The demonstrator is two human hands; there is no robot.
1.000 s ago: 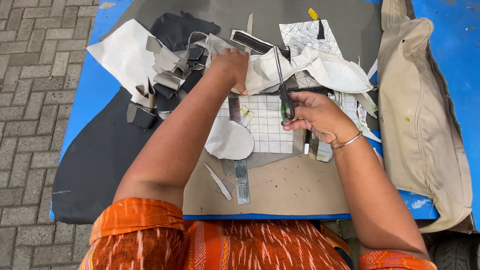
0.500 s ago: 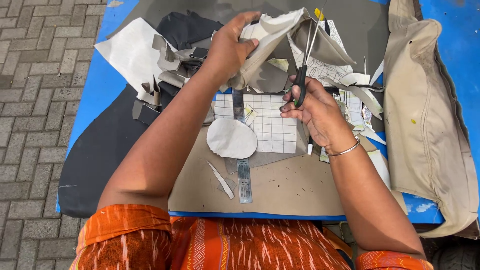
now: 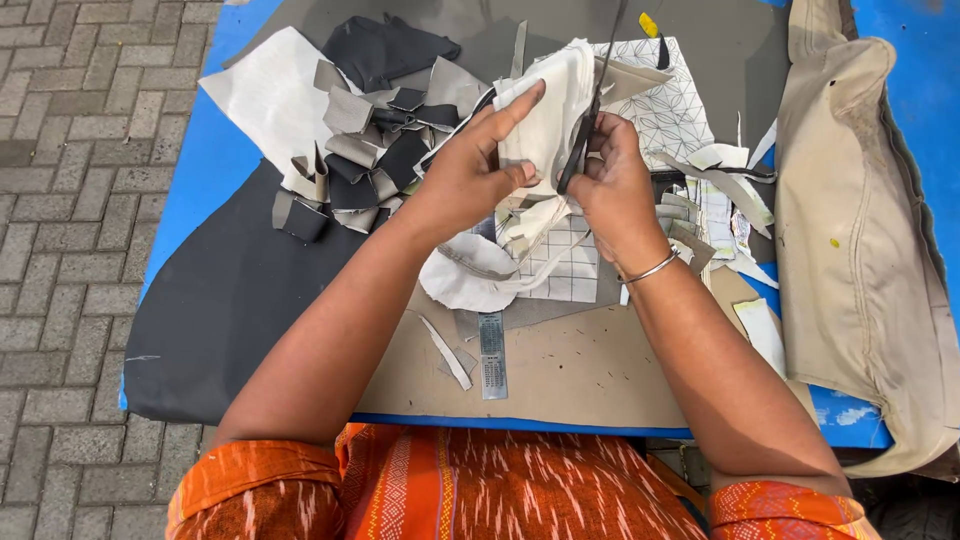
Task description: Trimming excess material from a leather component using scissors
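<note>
My left hand (image 3: 470, 172) grips a piece of cream-white material (image 3: 553, 118) and holds it up above the table. My right hand (image 3: 612, 182) is closed on the handles of dark scissors (image 3: 588, 112), whose blades point up and away along the edge of that piece. A loose flap of the same pale material (image 3: 470, 275) hangs down onto the gridded cutting mat (image 3: 565, 268) below my hands. A silver bangle (image 3: 650, 268) sits on my right wrist.
A heap of grey and black offcuts (image 3: 375, 140) lies at the upper left, next to a white sheet (image 3: 262, 92). A large dark sheet (image 3: 225, 300) covers the left of the blue table (image 3: 205, 170). A metal ruler (image 3: 491, 352) rests on brown board (image 3: 590, 370). Beige fabric (image 3: 860, 240) lies at the right.
My hands have drawn together and nearer to me with the pale piece. The scissors, held high half a second ago, now stand against the piece's edge between my hands.
</note>
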